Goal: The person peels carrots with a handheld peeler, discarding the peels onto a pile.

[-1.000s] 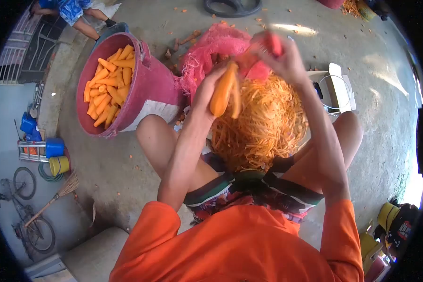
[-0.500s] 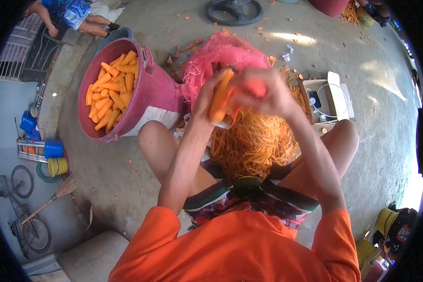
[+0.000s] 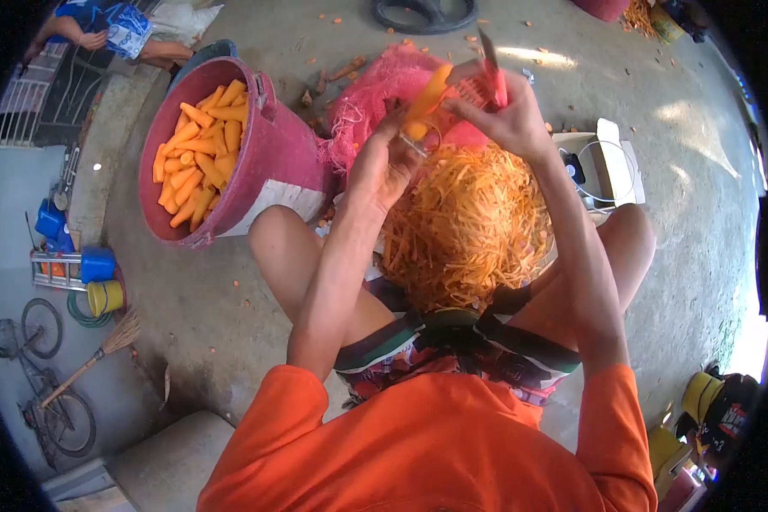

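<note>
My left hand [image 3: 382, 169] is closed around a peeled orange carrot [image 3: 427, 101], which slants up and to the right. By its fingers is a small shiny piece [image 3: 413, 143] that I cannot make out. Close on the right, my right hand [image 3: 514, 118] grips a red-handled knife [image 3: 490, 58], its narrow dark blade pointing upward. Both hands are raised above a large heap of orange carrot peelings [image 3: 469, 230] between my legs. Behind them lies a pink mesh sack [image 3: 375, 90].
A tilted maroon tub [image 3: 290, 162] full of peeled carrots stands to the left. On the right is an open white box [image 3: 610, 166] with a cable. A dark wheel-shaped base [image 3: 424, 19] lies ahead; another person [image 3: 115, 30] sits at upper left. Carrot scraps dot the concrete floor.
Both hands have moved upward, away from my body, with the carrot and knife. My right hand has drawn apart from the carrot, and the blade now shows pointing up.
</note>
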The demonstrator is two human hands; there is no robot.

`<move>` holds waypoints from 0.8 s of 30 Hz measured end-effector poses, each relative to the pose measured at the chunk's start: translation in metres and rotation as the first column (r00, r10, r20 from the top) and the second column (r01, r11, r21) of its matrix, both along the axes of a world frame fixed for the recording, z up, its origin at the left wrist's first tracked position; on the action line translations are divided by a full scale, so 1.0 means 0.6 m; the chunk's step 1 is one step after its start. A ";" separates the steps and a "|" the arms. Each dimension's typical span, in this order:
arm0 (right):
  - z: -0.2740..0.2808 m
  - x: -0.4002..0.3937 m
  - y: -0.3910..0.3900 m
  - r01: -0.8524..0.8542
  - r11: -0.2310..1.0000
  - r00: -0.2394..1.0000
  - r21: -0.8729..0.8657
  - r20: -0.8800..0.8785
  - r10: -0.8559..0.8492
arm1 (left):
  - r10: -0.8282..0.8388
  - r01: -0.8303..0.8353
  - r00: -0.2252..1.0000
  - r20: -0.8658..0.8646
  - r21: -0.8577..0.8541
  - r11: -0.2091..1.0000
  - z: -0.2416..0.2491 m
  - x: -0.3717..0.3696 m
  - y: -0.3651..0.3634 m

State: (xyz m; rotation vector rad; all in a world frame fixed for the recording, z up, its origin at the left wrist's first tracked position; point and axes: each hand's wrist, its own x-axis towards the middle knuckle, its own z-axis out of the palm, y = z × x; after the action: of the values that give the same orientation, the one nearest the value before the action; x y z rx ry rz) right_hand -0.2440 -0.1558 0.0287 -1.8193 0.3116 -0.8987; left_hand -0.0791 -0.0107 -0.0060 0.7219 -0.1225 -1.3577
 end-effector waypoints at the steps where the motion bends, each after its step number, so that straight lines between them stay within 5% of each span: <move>1: 0.005 0.002 0.004 -0.003 1.000 1.000 -0.007 0.001 0.003 | 0.003 -0.003 1.000 0.001 -0.007 1.000 0.012 -0.003 -0.002; 3: 0.011 0.005 0.023 -0.015 0.965 0.999 -0.262 -0.040 0.005 | -0.064 0.064 0.998 -0.022 -0.002 0.998 0.042 -0.011 -0.004; 5: 0.001 -0.006 0.005 0.019 0.976 0.999 -0.218 -0.041 -0.028 | -0.090 0.088 0.991 -0.096 -0.019 0.996 0.013 0.005 0.006; 7: -0.001 -0.030 -0.030 0.056 0.998 0.988 0.014 0.144 -0.058 | 0.059 -0.062 0.973 -0.223 -0.005 0.998 -0.011 0.034 0.026; 8: 0.021 -0.053 -0.027 0.197 0.976 0.978 0.090 0.050 -0.202 | 0.059 -0.060 0.970 -0.235 0.003 0.998 -0.019 0.038 0.035; 11: 0.090 -0.074 -0.020 0.390 0.897 0.906 0.210 0.087 -0.414 | 0.225 -0.213 0.964 -0.139 0.096 0.972 -0.015 0.043 0.041; 14: 0.094 -0.109 -0.051 0.297 0.918 0.922 0.263 0.170 -0.347 | 0.185 -0.181 0.982 -0.030 0.093 0.979 -0.005 0.022 0.029; 17: 0.138 -0.131 -0.038 0.371 0.901 0.925 0.226 0.000 -0.381 | 0.031 -0.043 0.994 0.101 0.114 0.993 -0.016 0.009 0.010; 19: 0.177 -0.147 -0.026 0.446 0.895 0.863 0.001 -0.266 -0.430 | -0.141 0.087 0.952 0.273 0.200 0.976 -0.033 -0.010 -0.011; 21: 0.166 -0.158 -0.023 0.462 0.859 0.857 -0.221 -0.138 -0.496 | -0.260 0.195 0.905 0.336 0.217 0.957 -0.054 -0.041 -0.036; 23: 0.168 -0.180 -0.040 0.474 0.840 0.840 -0.264 -0.150 -0.521 | -0.467 0.297 0.673 0.574 0.368 0.881 -0.056 -0.099 -0.073; 24: 0.167 -0.195 -0.055 0.505 0.845 0.791 -0.177 -0.297 -0.535 | -0.549 0.378 0.574 0.608 0.397 0.836 -0.091 -0.117 -0.103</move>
State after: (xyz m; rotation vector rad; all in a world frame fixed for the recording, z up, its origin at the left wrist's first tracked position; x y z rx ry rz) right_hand -0.3611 -0.1890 0.1289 -2.0068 1.0530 -0.9757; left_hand -0.1495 -0.0724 -0.0607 1.4734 -0.8488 -1.5379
